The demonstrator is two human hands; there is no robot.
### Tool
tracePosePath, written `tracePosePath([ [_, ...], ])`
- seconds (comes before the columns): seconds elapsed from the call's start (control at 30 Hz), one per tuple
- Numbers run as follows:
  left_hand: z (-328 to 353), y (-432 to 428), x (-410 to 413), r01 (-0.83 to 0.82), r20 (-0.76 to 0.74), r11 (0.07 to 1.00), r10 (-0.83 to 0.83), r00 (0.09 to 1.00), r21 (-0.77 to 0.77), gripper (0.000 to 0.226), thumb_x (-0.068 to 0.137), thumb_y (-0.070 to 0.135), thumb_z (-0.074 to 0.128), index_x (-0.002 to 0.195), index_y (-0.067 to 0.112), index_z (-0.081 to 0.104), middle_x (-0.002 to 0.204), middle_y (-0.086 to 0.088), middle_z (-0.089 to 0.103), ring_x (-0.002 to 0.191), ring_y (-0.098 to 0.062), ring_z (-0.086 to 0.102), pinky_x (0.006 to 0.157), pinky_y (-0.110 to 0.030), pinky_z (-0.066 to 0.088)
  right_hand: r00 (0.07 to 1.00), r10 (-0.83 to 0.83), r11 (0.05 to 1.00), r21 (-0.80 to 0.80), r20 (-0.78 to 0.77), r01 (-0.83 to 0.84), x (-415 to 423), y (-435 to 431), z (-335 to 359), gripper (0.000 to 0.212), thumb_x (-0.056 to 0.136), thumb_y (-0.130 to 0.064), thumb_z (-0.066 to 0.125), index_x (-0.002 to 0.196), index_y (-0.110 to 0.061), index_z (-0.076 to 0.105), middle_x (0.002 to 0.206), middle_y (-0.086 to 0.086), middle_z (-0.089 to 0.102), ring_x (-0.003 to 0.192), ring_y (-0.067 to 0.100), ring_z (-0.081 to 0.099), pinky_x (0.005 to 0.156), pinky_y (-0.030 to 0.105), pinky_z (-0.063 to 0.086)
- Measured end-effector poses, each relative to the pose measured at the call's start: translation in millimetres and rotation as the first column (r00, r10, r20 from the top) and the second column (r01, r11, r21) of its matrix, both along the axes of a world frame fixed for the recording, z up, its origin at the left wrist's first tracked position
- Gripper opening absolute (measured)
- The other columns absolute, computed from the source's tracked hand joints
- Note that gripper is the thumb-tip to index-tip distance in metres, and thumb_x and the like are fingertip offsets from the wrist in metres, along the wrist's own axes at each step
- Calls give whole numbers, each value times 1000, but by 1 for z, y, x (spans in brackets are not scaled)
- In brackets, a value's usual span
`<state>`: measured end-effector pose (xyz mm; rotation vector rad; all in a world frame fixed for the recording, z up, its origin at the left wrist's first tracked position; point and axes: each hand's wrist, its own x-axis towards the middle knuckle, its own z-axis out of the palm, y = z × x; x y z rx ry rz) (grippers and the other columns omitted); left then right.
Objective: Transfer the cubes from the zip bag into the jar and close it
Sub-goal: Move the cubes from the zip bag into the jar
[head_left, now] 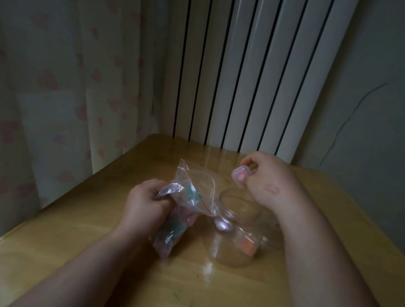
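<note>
Wood surface [90,253], yellowish, glossy, fills the lower frame. White ribbed radiator [252,72] behind it, pale curtain [69,68] with pink blotches at left. Both bare forearms reach in from the bottom.

Clear jar [232,251] stands upright on the surface at centre, mouth uncovered. Clear zip bag [194,179] with a red seal line is just left of the jar, lifted, its open top edge touching or overlapping the jar's shoulder; cannot tell which. A clear round item [271,240] sits just right of the jar, mostly hidden by the right forearm.

Left grip [143,204]: fingers curled, bunching the bag's side. Right grip [270,179]: above and slightly behind the jar mouth, thumb and fingertips pinching a pink cube [240,175].

Inside the jar: an orange cube [247,246] low on the right and a pinkish cube [223,225] by the left wall. Teal cubes [176,229] and blurred pinkish ones are in the bag.
</note>
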<state>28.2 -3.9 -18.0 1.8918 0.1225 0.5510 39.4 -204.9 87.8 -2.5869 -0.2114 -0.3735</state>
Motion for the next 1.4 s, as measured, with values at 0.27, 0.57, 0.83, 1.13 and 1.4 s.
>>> tracePosePath([
  [0.27, 1, -1, -1, 15, -26, 1000, -16, 1000, -17, 18, 79, -5, 64, 74, 10, 71, 83, -11, 70, 82, -29, 66, 76, -51, 56, 992, -40, 997, -68, -123, 31, 1, -9, 6, 29, 85, -18, 68, 114, -21, 68, 114, 0, 59, 104, 22, 58, 91, 33, 49],
  [0.57, 2, 0, -1, 18, -24, 1000, -18, 1000, -20, 14, 78, -4, 66, 76, 9, 70, 83, -14, 69, 82, -32, 66, 75, -52, 56, 985, 171, 985, -4, -11, -172, -3, 24, -9, 16, 92, -21, 63, 106, -26, 70, 104, -6, 66, 98, 14, 61, 90, 33, 50],
  [0.83, 5, -2, -6, 79, 47, 997, -79, 996, -6, 24, 57, 14, 55, 58, 35, 65, 65, 2, 57, 62, -10, 54, 56, -28, 42, 961, 272, 918, -286, -50, -274, -15, 49, -24, 24, 92, -16, 57, 111, -29, 63, 88, -4, 56, 87, 19, 53, 67, 30, 45],
  [1.13, 1, 0, -5, 106, 101, 994, -105, 989, -3, 16, 59, 12, 59, 59, 27, 66, 66, 0, 56, 63, -10, 55, 56, -29, 44, 957, 283, 885, -367, -62, -285, -12, 52, -31, 42, 81, -32, 69, 119, -23, 57, 113, 0, 54, 108, 23, 49, 77, 30, 36],
  [1.4, -3, 2, 1, 44, 67, 999, -43, 997, -15, 14, 59, 17, 58, 70, 14, 66, 73, -8, 64, 75, -29, 63, 67, -46, 53, 976, 216, 969, -113, -28, -218, -10, 46, -25, 23, 74, -24, 77, 76, -29, 54, 83, -10, 59, 77, 14, 57, 55, 26, 37],
])
